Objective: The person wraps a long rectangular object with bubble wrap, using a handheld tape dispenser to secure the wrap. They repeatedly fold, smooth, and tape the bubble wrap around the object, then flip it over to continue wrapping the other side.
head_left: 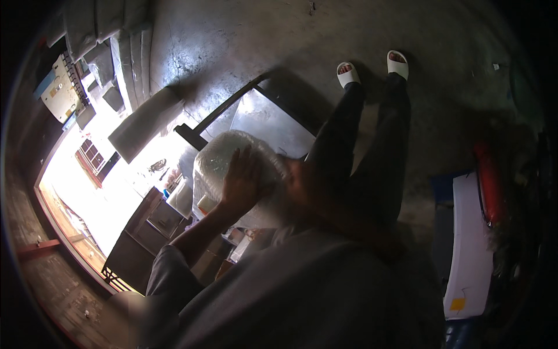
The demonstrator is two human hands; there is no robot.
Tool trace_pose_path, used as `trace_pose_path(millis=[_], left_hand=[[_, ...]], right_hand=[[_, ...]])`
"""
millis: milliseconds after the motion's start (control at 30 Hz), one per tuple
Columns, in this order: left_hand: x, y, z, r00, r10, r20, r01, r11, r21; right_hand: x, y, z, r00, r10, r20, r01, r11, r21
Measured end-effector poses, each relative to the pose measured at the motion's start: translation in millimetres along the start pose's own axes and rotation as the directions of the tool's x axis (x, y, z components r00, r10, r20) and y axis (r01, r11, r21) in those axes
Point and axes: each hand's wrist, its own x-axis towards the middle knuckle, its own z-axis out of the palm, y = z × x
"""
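Plainly, bundle: the clear-wrapped bundle was in front of the person's torso, between the two hands; it overlapped the near edge of the panel in view, but whether it rested there could not be told.
Long axis: none could be established; the visible top was rounded, and the near end was hidden behind the left hand and forearm.
Left hand: this hand lay over the bundle's near face, fingers extended away from the torso and slightly apart, pinching nothing visible.
Right hand: this hand was at the bundle's right side, dim and blurred; the state of its fingers could not be told.
Nearer hand: the left overlay the wrap; the right appeared at its edge, contact unconfirmed.
Direction: from the left fingers, most of the visible wrap lay leftward and beyond.
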Motion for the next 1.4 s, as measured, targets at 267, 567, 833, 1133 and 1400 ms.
trace_pose_path(millis=[267,567,833,1133,1400], left_hand=[[-26,-3,-12,0.993,0.102,0.062,-0.095,0.99,-0.106],[-9,2,37,0.992,-0.028,0.125,0.02,0.998,0.06],[-2,-17,16,0.932,0.091,0.351,-0.088,0.996,-0.024],[-4,-14,35,0.924,0.031,0.382,-0.075,0.992,0.101],[-3,-25,11,0.873,0.238,0.427,-0.282,0.959,0.041]], right_hand=[[37,31,-51,0.985,0.137,-0.103,-0.157,0.962,-0.222],[44,6,-44,0.98,0.018,-0.198,-0.034,0.997,-0.075],[49,7,-42,0.957,-0.008,-0.292,-0.05,0.981,-0.19],[30,-23,-12,0.958,-0.114,-0.262,0.088,0.99,-0.11],[3,-54,25,0.966,-0.163,-0.203,0.132,0.979,-0.155]])
